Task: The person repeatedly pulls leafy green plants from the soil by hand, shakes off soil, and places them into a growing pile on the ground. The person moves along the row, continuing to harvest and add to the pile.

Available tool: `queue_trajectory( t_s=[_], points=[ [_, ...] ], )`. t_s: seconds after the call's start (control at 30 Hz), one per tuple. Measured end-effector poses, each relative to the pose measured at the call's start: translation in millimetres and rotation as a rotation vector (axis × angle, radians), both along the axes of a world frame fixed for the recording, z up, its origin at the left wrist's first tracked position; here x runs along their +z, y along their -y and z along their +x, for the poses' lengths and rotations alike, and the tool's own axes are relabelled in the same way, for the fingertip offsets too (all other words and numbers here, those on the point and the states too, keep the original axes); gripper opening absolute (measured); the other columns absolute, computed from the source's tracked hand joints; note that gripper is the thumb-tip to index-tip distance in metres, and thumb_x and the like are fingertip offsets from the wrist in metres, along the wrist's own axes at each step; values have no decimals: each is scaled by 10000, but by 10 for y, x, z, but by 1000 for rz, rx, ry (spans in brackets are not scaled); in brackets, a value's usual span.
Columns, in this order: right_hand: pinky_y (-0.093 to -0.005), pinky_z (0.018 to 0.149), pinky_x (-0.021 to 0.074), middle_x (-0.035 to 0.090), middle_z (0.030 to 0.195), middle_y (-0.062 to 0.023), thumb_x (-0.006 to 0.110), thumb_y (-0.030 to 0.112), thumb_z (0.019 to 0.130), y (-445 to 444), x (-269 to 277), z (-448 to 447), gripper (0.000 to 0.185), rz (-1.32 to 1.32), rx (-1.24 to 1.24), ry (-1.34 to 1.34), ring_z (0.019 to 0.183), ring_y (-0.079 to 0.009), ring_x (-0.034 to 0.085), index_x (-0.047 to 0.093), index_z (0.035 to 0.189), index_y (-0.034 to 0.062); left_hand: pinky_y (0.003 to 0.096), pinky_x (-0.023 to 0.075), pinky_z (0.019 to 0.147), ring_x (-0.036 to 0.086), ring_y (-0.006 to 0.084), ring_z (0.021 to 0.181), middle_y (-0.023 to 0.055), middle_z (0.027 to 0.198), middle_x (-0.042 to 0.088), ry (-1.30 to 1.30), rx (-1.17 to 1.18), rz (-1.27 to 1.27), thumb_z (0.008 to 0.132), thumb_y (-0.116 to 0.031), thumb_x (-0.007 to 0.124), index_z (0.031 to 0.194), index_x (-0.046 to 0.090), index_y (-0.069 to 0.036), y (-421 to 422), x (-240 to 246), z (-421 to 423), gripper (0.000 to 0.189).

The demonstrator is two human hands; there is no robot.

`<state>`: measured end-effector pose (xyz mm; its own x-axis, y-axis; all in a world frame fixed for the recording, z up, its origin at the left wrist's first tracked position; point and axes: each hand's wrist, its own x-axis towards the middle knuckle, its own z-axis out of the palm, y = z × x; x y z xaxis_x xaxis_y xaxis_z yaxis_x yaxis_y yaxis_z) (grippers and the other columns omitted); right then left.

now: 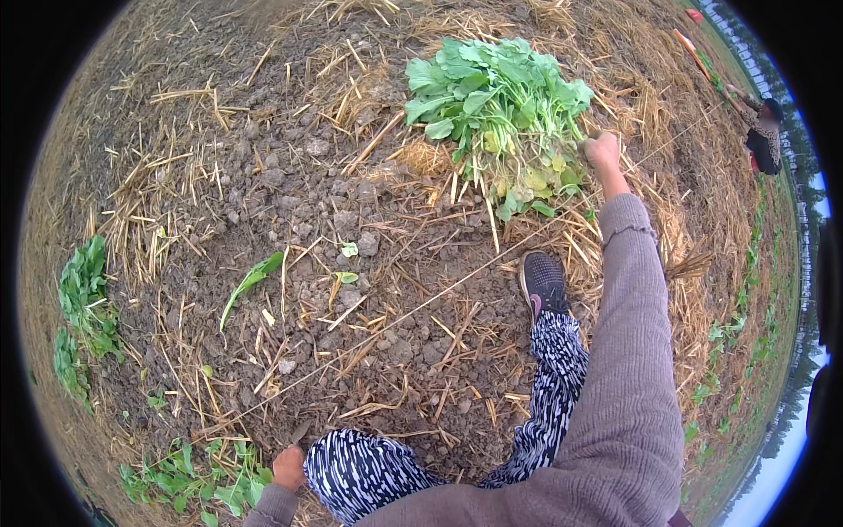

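Note:
A large heap of leafy green plants [500, 92] lies on straw-strewn soil, with yellowed leaves and roots along its lower edge. My right hand [600, 153] is at the right edge of this heap, fingers curled; what it grips there cannot be made out. Low on the left, beside my bent knee, my left hand [290, 466] is closed around a small dark blade-like thing [301, 431], whose end sticks out past the fist. Leafy green plants [197, 477] are just left of that hand. One loose plant [251, 280] lies on the soil left of centre.
A thin cord [408, 315] crosses the ground diagonally, passing near my shoe [545, 283]. More plant bunches [85, 303] lie at the far left. Rows of low green plants [741, 309] run along the right. Another person [765, 138] is farther off at upper right.

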<state>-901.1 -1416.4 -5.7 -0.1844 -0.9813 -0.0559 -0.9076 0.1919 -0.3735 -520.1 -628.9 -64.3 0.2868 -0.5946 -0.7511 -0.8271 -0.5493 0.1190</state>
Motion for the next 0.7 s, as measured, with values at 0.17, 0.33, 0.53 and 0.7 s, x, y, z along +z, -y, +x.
queue_trajectory(
  t_s=[0.17, 0.33, 0.53, 0.7],
  points=[
    [-361, 740, 482, 661, 852, -166, 745, 341, 654, -48, 152, 371, 404, 25, 267, 12, 828, -280, 631, 644, 829, -8, 433, 519, 668, 634, 357, 760, 200, 770, 629, -15, -30, -87, 704, -229, 627, 711, 607, -5, 2, 30, 7, 224],
    [-318, 624, 487, 656, 746, -150, 801, 274, 615, -161, 211, 561, 399, 264, 265, 115, 669, -224, 632, 634, 777, -49, 442, 513, 645, 630, 358, 732, 196, 760, 628, 20, -19, -73, 718, -204, 611, 686, 596, -18, 32, 54, -37, 190],
    [-351, 660, 501, 653, 745, -152, 757, 175, 638, -272, 135, 441, 321, 159, 235, 227, 717, -251, 648, 600, 843, -16, 455, 506, 638, 630, 360, 728, 205, 733, 621, 115, 46, 13, 764, -203, 585, 679, 581, -6, 138, 101, -104, 215],
    [-419, 801, 479, 623, 955, -253, 565, 74, 729, -277, 264, 502, 170, -44, 314, -336, 925, -396, 595, 627, 848, -29, 455, 512, 643, 636, 362, 726, 205, 742, 634, 83, 40, 49, 787, -184, 537, 706, 602, -8, 205, 138, -99, 204]
  ],
)
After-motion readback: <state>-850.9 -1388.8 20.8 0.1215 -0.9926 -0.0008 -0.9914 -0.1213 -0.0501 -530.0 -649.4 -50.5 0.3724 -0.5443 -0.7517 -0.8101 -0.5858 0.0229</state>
